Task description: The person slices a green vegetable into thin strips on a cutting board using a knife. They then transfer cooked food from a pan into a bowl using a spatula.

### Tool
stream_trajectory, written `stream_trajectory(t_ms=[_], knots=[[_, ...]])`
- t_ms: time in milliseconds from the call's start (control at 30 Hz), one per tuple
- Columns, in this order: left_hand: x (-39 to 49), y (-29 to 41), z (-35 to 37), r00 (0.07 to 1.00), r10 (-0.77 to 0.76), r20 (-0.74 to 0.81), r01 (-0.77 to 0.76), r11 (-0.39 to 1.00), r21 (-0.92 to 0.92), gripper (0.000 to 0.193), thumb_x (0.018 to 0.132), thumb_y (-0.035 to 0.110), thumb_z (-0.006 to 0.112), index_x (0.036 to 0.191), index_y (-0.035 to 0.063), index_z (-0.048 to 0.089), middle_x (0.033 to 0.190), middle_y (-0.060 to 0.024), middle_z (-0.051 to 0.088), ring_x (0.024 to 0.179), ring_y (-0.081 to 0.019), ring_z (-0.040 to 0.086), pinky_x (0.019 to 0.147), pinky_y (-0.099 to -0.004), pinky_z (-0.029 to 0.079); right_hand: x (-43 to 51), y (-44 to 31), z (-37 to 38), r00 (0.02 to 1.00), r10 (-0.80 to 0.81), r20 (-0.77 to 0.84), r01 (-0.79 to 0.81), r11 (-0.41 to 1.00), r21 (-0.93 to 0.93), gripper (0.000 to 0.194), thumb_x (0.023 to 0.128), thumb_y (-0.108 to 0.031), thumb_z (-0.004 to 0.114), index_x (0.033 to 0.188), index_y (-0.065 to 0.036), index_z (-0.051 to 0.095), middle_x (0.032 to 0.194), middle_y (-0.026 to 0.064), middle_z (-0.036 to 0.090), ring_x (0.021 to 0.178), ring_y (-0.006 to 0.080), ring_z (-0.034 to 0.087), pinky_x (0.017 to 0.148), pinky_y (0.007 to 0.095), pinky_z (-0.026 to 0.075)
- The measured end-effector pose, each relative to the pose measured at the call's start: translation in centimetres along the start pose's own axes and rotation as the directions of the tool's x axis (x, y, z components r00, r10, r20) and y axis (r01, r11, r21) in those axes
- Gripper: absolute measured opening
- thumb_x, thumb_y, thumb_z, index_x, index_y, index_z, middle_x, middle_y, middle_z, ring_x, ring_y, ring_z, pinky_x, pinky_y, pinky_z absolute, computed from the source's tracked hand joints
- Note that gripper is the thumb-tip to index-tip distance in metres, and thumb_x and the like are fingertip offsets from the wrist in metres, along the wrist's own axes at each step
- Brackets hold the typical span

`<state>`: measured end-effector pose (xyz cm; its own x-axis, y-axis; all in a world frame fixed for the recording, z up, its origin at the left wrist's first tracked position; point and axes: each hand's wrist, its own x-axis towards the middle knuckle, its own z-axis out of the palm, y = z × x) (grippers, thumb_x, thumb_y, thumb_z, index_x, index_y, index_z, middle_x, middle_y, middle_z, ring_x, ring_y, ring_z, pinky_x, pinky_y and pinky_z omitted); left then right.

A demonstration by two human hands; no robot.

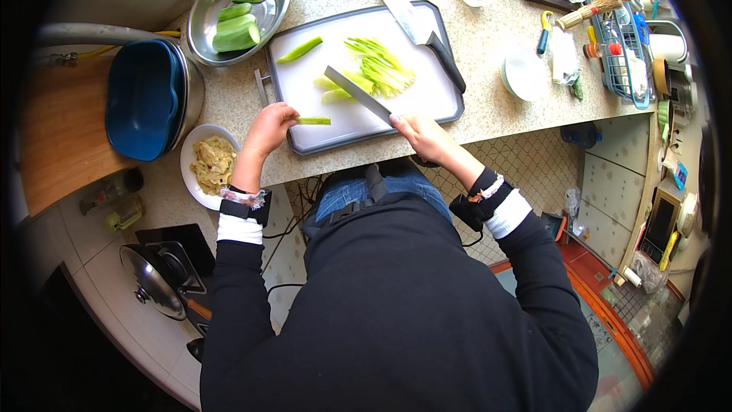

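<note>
My left hand [271, 129] pinches the end of a thin green vegetable strip [314, 121] near the front left corner of a white cutting board [400, 106] with a grey rim. In my right hand [420, 136] is a knife [360, 93]; its handle is hidden in my fist and its blade slants up and left over the board. Beyond the blade lie pale green slices [337, 93] and a heap of thin strips [383, 68]. A longer green piece [299, 50] rests at the board's back left. Across the right rim lies a second knife [423, 37] with a black handle.
A steel bowl [197, 28] with several cut green vegetable pieces stands at the back left. A blue basin [140, 103] and a white bowl of food [186, 167] are on my left. To the right stand a white bowl [525, 75] and a blue wire basket [623, 66].
</note>
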<state>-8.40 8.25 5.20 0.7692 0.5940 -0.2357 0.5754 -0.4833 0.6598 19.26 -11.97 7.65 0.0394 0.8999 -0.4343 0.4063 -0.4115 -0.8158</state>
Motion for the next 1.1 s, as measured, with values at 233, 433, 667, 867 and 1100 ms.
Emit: stream_trajectory(t_ms=[233,433,667,867,1100], knots=[[3.6,3.7,3.5,0.996,0.003,-0.086,-0.016,0.988,-0.153,0.025,0.077,0.005,0.071,0.102,0.0043,0.066,0.098,-0.015,0.066,0.087,-0.0308,0.065,0.078,-0.0371,0.052,-1.8,-0.4,-1.1,0.969,-0.02,-0.247,0.057,0.988,0.141,0.057,0.103,-0.046,0.039,0.067,-0.004,0.051,0.044,0.0002,0.041,0.037,0.0121,0.043,0.04,0.0294,0.037],[4.0,5.9,5.0,0.921,0.315,-0.228,-0.19,0.877,0.441,0.048,0.074,0.011,0.071,0.121,0.0125,0.06,0.123,-0.0083,0.056,0.118,-0.0265,0.051,0.1,-0.0432,0.041,-2.9,0.5,-2.1,0.957,0.021,-0.289,0.042,0.977,0.21,0.06,0.103,-0.049,0.037,0.061,-0.007,0.046,0.042,-0.0004,0.04,0.034,0.0095,0.041,0.035,0.0253,0.035],[5.9,4.4,4.9,0.877,0.481,-0.021,-0.39,0.734,0.556,0.049,0.076,0.012,0.065,0.124,0.0129,0.059,0.128,-0.008,0.055,0.128,-0.0269,0.045,0.11,-0.0443,0.034,-4.5,1.6,-3.4,0.927,0.307,-0.217,-0.253,0.936,0.245,0.05,0.101,-0.044,0.046,0.077,-0.001,0.055,0.055,0.0075,0.052,0.052,0.0209,0.053,0.054,0.0351,0.045],[6.7,4.4,4.7,0.875,0.484,-0.012,-0.412,0.759,0.505,0.057,0.074,0.021,0.07,0.128,0.0136,0.056,0.129,-0.0082,0.054,0.128,-0.0283,0.045,0.108,-0.0446,0.035,-3.6,1.3,-5.4,0.813,0.043,-0.58,-0.163,0.974,-0.155,0.039,0.091,-0.028,0.058,0.119,-0.002,0.062,0.094,0.0222,0.064,0.094,0.0325,0.063,0.084,0.0409,0.049],[5.8,5.0,5.3,0.923,0.381,0.047,-0.346,0.773,0.531,0.059,0.071,0.023,0.076,0.126,0.0138,0.056,0.119,-0.0066,0.054,0.117,-0.0287,0.049,0.097,-0.0429,0.042,-2.9,0.6,-9.1,0.794,-0.115,-0.596,-0.154,0.912,-0.381,0.042,0.081,-0.017,0.06,0.123,-0.015,0.062,0.088,0.0182,0.067,0.08,0.0336,0.067,0.074,0.0409,0.053]])
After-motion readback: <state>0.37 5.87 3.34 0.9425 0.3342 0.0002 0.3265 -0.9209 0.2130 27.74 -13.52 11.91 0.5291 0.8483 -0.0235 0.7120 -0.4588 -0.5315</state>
